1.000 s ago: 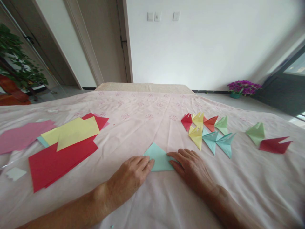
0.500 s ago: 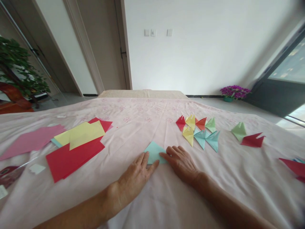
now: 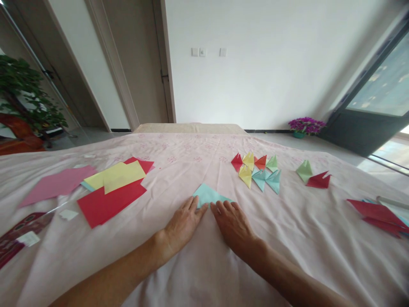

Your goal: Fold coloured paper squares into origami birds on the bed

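A light blue folded sheet of paper (image 3: 206, 193) lies flat on the cloth straight in front of me, showing as a triangle. My left hand (image 3: 182, 222) rests palm down at its left corner, fingers outstretched, the thumb on the lower edge. Along the lower right edge, the fingertips of my right hand (image 3: 234, 222) press on the paper, side by side and fairly straight. Neither hand grips the sheet. The fingers cover part of the lower edge.
Small folded paper pieces (image 3: 258, 178) in several colours stand right of centre; a green piece (image 3: 304, 170) and a red piece (image 3: 319, 180) sit farther right. Red sheets (image 3: 111, 202), yellow sheets (image 3: 124, 177) and pink paper (image 3: 57, 185) lie left. More red paper (image 3: 373, 215) is far right.
My right hand has slid left and nearer along the paper's lower edge, uncovering its right corner. The left hand stays at the left corner. The view has shifted slightly right.
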Demonstrator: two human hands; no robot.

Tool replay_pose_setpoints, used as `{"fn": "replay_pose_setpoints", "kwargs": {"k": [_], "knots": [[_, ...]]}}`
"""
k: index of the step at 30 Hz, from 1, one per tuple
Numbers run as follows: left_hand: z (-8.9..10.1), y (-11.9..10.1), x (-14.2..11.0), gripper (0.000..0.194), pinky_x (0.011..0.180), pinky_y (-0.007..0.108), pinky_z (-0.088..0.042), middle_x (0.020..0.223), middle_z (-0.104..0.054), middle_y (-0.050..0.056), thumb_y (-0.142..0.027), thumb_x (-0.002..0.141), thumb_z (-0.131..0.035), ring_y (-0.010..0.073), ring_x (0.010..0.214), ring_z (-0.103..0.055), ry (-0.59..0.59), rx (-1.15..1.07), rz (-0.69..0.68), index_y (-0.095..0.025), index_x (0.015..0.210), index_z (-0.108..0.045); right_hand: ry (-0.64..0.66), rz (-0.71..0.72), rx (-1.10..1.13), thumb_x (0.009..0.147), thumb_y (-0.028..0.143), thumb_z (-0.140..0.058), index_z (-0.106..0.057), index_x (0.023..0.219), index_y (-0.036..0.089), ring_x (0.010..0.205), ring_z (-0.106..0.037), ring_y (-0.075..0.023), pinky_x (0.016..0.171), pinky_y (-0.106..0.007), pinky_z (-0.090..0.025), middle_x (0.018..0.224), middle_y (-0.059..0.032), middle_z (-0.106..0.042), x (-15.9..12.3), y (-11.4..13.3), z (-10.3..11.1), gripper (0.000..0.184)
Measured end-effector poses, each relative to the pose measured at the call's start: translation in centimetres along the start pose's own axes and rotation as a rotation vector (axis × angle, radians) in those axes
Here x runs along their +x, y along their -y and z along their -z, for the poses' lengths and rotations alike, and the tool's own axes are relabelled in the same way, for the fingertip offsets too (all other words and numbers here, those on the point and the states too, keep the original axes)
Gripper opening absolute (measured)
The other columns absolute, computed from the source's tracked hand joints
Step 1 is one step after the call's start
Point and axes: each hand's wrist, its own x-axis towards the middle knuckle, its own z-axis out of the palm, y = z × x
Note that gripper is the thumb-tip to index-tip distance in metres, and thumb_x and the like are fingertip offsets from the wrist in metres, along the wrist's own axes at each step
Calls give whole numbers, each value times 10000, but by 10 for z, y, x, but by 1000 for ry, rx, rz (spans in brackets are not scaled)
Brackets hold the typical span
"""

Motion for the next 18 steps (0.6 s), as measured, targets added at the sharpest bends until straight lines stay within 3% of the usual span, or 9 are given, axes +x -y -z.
{"fn": "replay_pose_setpoints", "kwargs": {"k": [9, 18], "knots": [[-12, 19, -38, 605, 1060, 392, -426, 1415, -482, 146, 78, 807, -330, 208, 1304, -464, -24, -41, 55, -145, 1351, -471, -38, -54, -19, 818, 9, -487, -564, 1207, 286, 994, -543, -289, 908, -469, -365, 1047, -86, -638, -10, -6, -2, 483], [-7, 32, -56, 646, 1057, 369, -425, 1416, -480, 145, 93, 767, -320, 217, 1305, -461, 49, -26, 113, -115, 1361, -468, 25, -138, -34, 815, -40, -434, -601, 1154, 225, 1088, -518, -291, 927, -485, -351, 1112, -100, -645, -28, -41, 2, 462]]}}
